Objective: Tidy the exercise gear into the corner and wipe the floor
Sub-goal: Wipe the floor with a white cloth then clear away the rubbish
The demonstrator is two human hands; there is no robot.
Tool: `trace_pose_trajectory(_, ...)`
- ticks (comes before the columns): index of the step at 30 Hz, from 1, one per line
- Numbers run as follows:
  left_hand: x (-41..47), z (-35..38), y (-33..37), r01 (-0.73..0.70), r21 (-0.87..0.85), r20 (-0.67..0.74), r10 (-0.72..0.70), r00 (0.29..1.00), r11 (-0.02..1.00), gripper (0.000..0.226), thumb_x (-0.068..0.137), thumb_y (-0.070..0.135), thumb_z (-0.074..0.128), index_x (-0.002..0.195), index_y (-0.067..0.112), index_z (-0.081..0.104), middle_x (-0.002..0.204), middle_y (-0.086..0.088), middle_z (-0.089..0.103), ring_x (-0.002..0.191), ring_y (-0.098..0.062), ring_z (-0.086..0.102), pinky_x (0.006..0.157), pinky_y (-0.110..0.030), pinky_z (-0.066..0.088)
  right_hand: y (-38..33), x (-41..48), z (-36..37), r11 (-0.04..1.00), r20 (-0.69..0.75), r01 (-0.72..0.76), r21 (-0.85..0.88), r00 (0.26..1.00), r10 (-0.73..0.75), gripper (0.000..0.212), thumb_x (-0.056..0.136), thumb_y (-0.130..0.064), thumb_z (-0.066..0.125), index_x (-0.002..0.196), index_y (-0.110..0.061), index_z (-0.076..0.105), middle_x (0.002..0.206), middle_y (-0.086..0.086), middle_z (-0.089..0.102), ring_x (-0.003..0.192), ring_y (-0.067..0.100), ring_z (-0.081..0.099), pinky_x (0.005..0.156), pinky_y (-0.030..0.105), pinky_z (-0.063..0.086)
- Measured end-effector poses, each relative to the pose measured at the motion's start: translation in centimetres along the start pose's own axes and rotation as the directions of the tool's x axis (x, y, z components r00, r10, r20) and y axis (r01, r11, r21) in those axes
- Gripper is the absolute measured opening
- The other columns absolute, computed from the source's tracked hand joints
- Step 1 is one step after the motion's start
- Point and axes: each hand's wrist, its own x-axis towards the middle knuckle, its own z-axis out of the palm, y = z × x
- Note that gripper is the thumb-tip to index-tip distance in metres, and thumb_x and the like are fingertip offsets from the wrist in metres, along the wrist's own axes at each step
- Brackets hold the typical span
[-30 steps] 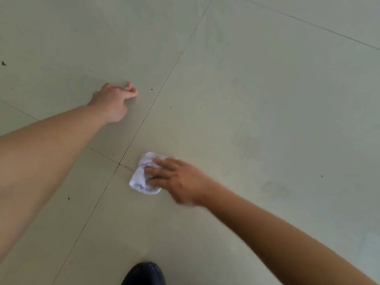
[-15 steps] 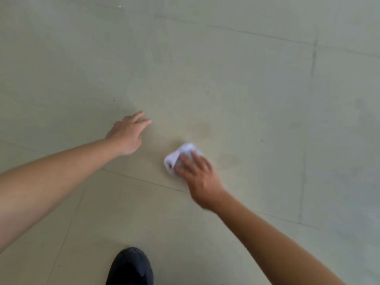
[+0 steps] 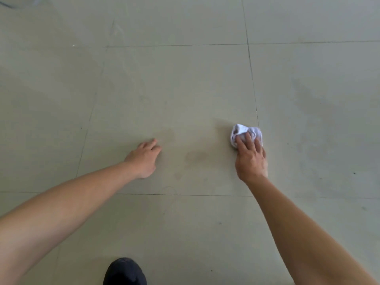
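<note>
A crumpled white cloth lies on the pale tiled floor, right of centre by a tile seam. My right hand presses down on the cloth's near side with straight, spread fingers. My left hand rests on the bare floor to the left, fingers extended and touching the tile, holding nothing. Faint brownish stains mark the tile between the two hands. No exercise gear is in view.
The toe of a dark shoe shows at the bottom edge. Thin grout lines cross the floor. A pale object shows at the top left corner, too cut off to tell what it is.
My right hand has slid the cloth to the right across the tile, away from my left hand. The left hand went from a fist to extended fingers on the floor. The view turned.
</note>
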Motion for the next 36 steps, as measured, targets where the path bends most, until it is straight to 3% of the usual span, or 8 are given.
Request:
trace_pose_trajectory(4, -0.4, -0.2, -1.1, -0.023, -0.016, 0.045, 0.024, 0.999, 1.000, 0.075, 0.087, 0.002, 0.043, 0.154, 0.024, 0.018, 0.164, 0.005, -0.004, 0.150, -0.023, 0.007, 0.116, -0.045, 0.027, -4.5, -5.5, 2.4, 0.999, -0.015, -0.030, 0.045, 0.999, 0.031, 0.071, 0.078, -0.012, 0.031, 0.146, -0.020, 0.049, 0.161, 0.015, 0.031, 0.149, 0.044, 0.021, 0.117, 0.054, 0.029)
trace_pose_trajectory(10, 0.1, -0.8, 0.4, -0.018, 0.163, -0.086, 0.032, 0.996, 0.987, 0.056, 0.084, 0.007, 0.049, 0.139, 0.017, 0.042, 0.155, -0.005, 0.028, 0.135, -0.030, 0.036, 0.105, -0.041, 0.041, -10.0, -14.7, 6.0, 0.817, 0.193, 0.549, 0.178, 0.795, -0.576, 0.066, 0.081, -0.014, 0.034, 0.142, -0.026, 0.055, 0.157, 0.007, 0.042, 0.147, 0.041, 0.031, 0.120, 0.055, 0.025)
trace_pose_trajectory(13, 1.0, -1.4, 2.5, -0.046, 0.217, -0.215, 0.093, 0.972, 0.975, 0.043, 0.081, 0.007, 0.051, 0.123, 0.015, 0.053, 0.135, -0.009, 0.047, 0.125, -0.031, 0.045, 0.097, -0.044, 0.043, -5.1, -14.2, 5.1, 0.778, 0.174, 0.610, 0.152, 0.758, -0.629, 0.061, 0.084, -0.013, 0.038, 0.140, -0.030, 0.058, 0.156, 0.005, 0.044, 0.147, 0.034, 0.035, 0.121, 0.047, 0.023)
trace_pose_trajectory(18, 2.5, -2.4, 8.7, -0.234, 0.173, -0.250, 0.273, 0.929, 0.957, 0.052, 0.084, 0.005, 0.052, 0.135, 0.012, 0.051, 0.153, -0.015, 0.033, 0.135, -0.035, 0.038, 0.103, -0.047, 0.039, 9.9, -12.4, 0.6, 0.993, -0.025, 0.024, 0.117, 0.999, -0.022, 0.061, 0.082, -0.011, 0.042, 0.141, -0.023, 0.055, 0.154, 0.015, 0.044, 0.138, 0.045, 0.044, 0.107, 0.054, 0.043)
trace_pose_trajectory(22, 3.1, -2.5, 14.4, -0.401, 0.180, -0.216, 0.433, 0.875, 0.898, 0.060, 0.087, 0.004, 0.048, 0.146, 0.016, 0.042, 0.161, -0.011, 0.020, 0.142, -0.032, 0.030, 0.109, -0.046, 0.035, 18.6, -13.3, -3.8, 0.777, -0.079, -0.609, 0.162, 0.777, 0.625, 0.064, 0.088, -0.012, 0.044, 0.150, -0.025, 0.043, 0.166, 0.007, 0.023, 0.151, 0.035, 0.022, 0.120, 0.045, 0.028)
trace_pose_trajectory(25, 3.4, -2.7, 17.7, -0.449, 0.226, -0.159, 0.488, 0.858, 0.864, 0.061, 0.091, 0.008, 0.043, 0.150, 0.021, 0.033, 0.163, -0.006, 0.011, 0.146, -0.026, 0.022, 0.112, -0.042, 0.031, 18.9, -12.4, -4.3, 0.677, -0.048, -0.718, 0.159, 0.680, 0.732, 0.067, 0.092, -0.012, 0.046, 0.156, -0.025, 0.032, 0.168, 0.007, 0.013, 0.152, 0.035, 0.011, 0.124, 0.039, 0.012)
trace_pose_trajectory(33, 5.3, -4.3, 18.9, -0.383, 0.311, 0.103, 0.369, 0.924, 0.870, 0.071, 0.090, 0.008, 0.037, 0.153, 0.033, 0.017, 0.164, 0.008, -0.004, 0.147, -0.023, 0.017, 0.113, -0.044, 0.033, 6.5, -8.2, -1.0, 0.971, 0.049, -0.094, 0.222, 0.995, 0.086, 0.072, 0.086, -0.008, 0.045, 0.154, -0.030, 0.037, 0.168, 0.004, 0.012, 0.155, 0.033, -0.002, 0.123, 0.040, -0.010)
trace_pose_trajectory(36, 5.5, -5.0, 20.3, -0.357, 0.337, 0.146, 0.326, 0.934, 0.871, 0.078, 0.089, 0.006, 0.037, 0.153, 0.040, 0.009, 0.163, 0.010, -0.007, 0.145, -0.024, 0.015, 0.110, -0.043, 0.036, 11.4, -5.4, -1.8, 0.974, 0.040, 0.166, 0.155, 0.984, -0.174, 0.066, 0.083, -0.006, 0.045, 0.145, -0.028, 0.052, 0.162, 0.006, 0.032, 0.151, 0.036, 0.023, 0.123, 0.048, 0.019)
